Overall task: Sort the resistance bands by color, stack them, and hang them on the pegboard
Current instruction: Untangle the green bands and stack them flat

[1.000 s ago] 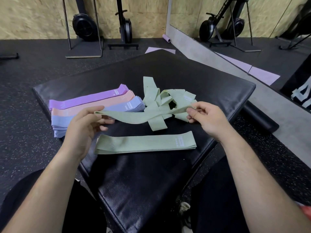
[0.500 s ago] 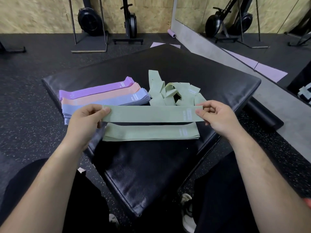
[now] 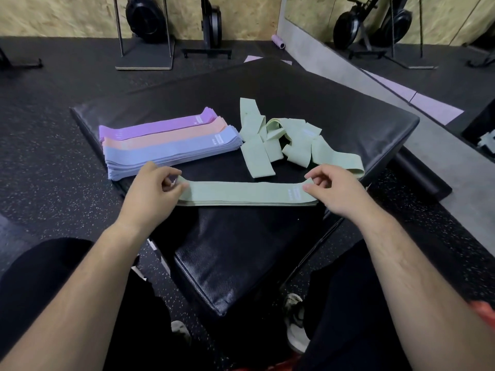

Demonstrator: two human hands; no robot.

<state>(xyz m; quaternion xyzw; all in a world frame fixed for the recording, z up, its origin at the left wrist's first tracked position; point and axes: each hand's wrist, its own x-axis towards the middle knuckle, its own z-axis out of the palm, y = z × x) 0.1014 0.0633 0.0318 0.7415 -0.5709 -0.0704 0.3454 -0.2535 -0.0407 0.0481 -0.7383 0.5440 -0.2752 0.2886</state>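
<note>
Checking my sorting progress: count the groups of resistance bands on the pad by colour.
Purple stack: 1
Peach stack: 1
Blue stack: 1
Green groups: 2 (flat green stack, loose green tangle)
Total: 5 groups; the single bands inside each cannot be counted.

Flat green band (image 3: 246, 192) tops green stack — purple, peach, blue stacked behind.

place: gym | speckled rubber floor (image 3: 53, 156) | wall mirror (image 3: 439, 20) | flywheel machines (image 3: 144, 20) | foam roller (image 3: 278, 41) | padded mat (image 3: 321, 97)
</note>
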